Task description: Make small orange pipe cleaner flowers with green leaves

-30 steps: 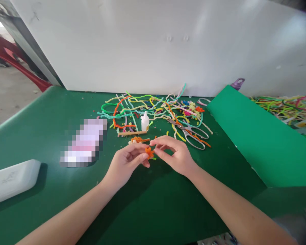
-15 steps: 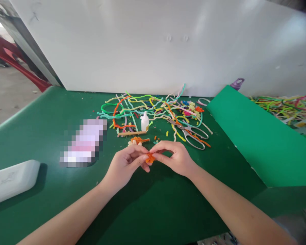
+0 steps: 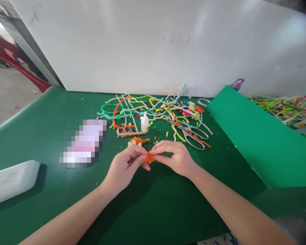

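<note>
Between my two hands is a small orange flower-shaped piece [image 3: 149, 157], pinched from both sides. My left hand [image 3: 127, 163] grips its left side between thumb and fingers. On the right side, my right hand [image 3: 175, 156] pinches it with thumb and forefinger. Just beyond my left hand lie orange and cream fuzzy pieces [image 3: 137, 140]. A small white bottle [image 3: 144, 123] stands behind them, beside a thin tan stick [image 3: 132, 133]. Metal scissors [image 3: 190, 131] lie beyond my right hand, partly over colored fuzzy stems [image 3: 142, 107].
A green board [image 3: 265, 143] lies on the right of the green table [image 3: 53, 112], with more stems [image 3: 285, 109] behind it. On the left are a pixelated phone-like object [image 3: 84, 144] and a white case [image 3: 15, 180]. A white panel [image 3: 142, 47] stands at the back.
The orange piece has shifted slightly and its petals now show more clearly between my fingertips. Both hands keep nearly the same place.
</note>
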Demonstrator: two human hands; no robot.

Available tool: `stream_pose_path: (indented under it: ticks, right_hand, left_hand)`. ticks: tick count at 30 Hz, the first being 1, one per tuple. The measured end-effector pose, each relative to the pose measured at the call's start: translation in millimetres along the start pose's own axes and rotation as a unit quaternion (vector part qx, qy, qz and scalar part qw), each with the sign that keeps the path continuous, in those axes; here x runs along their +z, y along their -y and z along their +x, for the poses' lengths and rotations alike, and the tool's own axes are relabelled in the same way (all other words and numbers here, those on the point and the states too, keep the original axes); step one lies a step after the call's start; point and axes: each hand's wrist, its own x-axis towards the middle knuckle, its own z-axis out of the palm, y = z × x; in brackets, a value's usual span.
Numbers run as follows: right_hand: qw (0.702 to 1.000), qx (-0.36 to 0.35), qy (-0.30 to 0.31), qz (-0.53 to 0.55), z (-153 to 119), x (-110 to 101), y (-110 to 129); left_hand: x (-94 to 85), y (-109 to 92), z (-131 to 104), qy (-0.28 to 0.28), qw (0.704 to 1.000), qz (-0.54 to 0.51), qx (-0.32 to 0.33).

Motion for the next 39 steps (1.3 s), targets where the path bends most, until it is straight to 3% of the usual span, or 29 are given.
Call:
stream_pose_path:
  ticks: [8,17,24,39]
  right_hand:
    - [0.999,-0.002,0.033,-0.021,-1,2,2]
    - [0.998,-0.014,-0.053,-0.020,-4,10,-2]
    - [0.996,-0.047,-0.047,-0.057,-5,12,-2]
    - [0.997,-0.048,-0.013,-0.050,-7,13,-3]
  left_hand:
    - [-1.4,2,0,0.003,1.000,0.023,0.005]
    - [-0.3,0,1,0.008,1.000,0.009,0.010]
    - [-1.1,1,0,0.002,1.000,0.019,0.004]
    - [-2.5,4,2,0.030,0.999,0.030,0.013]
